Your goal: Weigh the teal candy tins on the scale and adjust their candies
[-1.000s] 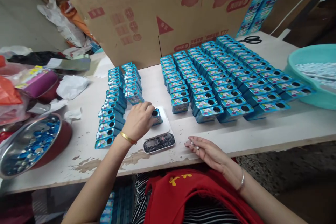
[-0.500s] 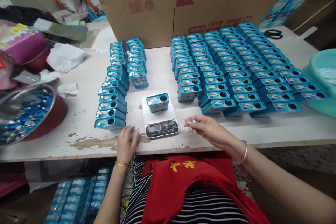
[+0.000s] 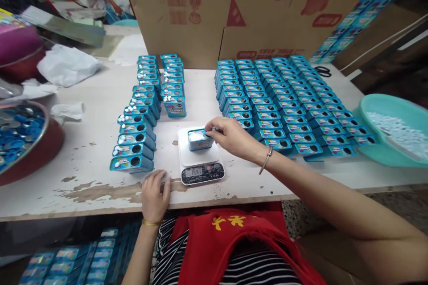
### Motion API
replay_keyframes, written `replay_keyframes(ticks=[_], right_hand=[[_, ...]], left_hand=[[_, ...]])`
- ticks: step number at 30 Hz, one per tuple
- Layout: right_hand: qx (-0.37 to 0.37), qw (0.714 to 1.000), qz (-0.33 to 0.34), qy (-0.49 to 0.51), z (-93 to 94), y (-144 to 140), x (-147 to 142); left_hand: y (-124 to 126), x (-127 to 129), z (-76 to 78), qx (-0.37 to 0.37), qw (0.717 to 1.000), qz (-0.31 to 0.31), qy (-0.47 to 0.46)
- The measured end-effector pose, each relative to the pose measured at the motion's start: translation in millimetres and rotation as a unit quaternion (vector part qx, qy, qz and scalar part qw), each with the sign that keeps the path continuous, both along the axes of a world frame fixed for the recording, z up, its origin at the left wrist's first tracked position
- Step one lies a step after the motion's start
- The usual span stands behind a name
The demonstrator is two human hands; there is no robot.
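Note:
A blue tin with a round hole in its lid stands on a white kitchen scale whose digital display is lit. My right hand is at the lid's hole, thumb and fingers pinched together on a small white candy, mostly hidden by the fingertips. My left hand rests near the table's front edge, thumb apart from the fingers, holding nothing. Just beyond it, the nearest blue tin of the left rows has white candies on its lid.
Several rows of blue tins fill the right side. A turquoise basin of white candies stands at far right, a bowl of blue caps at far left. Scissors lie behind the tins. A large cardboard box closes the back.
My right hand has moved left and away from me, from beside the scale to the tin's lid, carrying a white candy. My left hand stays on the table. The camera view has shifted slightly.

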State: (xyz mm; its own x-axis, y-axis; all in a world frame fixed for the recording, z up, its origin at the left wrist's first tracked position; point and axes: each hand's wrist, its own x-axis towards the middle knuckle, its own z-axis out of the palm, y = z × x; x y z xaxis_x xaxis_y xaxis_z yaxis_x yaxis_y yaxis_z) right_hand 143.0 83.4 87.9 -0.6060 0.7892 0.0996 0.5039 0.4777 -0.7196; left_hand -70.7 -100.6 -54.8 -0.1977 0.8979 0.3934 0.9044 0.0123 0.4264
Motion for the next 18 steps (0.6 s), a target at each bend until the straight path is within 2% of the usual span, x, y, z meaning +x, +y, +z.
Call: replay_keyframes(ticks=[4, 12, 15, 18], right_hand=[[0.039, 0.998, 0.023, -0.037, 1.7, -0.6, -3.6], [0.043, 0.996, 0.028, -0.066, 5.5, -1.9, -6.3], [0.044, 0.997, 0.029, -0.048, 5.3, -3.0, -9.0], [0.071, 0.997, 0.002, -0.008, 12.3, 4.1, 11.1]], left_hand=[[0.5, 0.1, 0.5, -0.002, 1.0, 0.003, -0.006], [1.7, -0.4, 1.3, 0.003, 1.0, -0.003, -0.009], [1.7, 0.0, 1.2, -0.002, 1.0, 0.0, -0.012], [1.0, 0.8, 1.3, -0.006, 1.0, 0.005, -0.02]])
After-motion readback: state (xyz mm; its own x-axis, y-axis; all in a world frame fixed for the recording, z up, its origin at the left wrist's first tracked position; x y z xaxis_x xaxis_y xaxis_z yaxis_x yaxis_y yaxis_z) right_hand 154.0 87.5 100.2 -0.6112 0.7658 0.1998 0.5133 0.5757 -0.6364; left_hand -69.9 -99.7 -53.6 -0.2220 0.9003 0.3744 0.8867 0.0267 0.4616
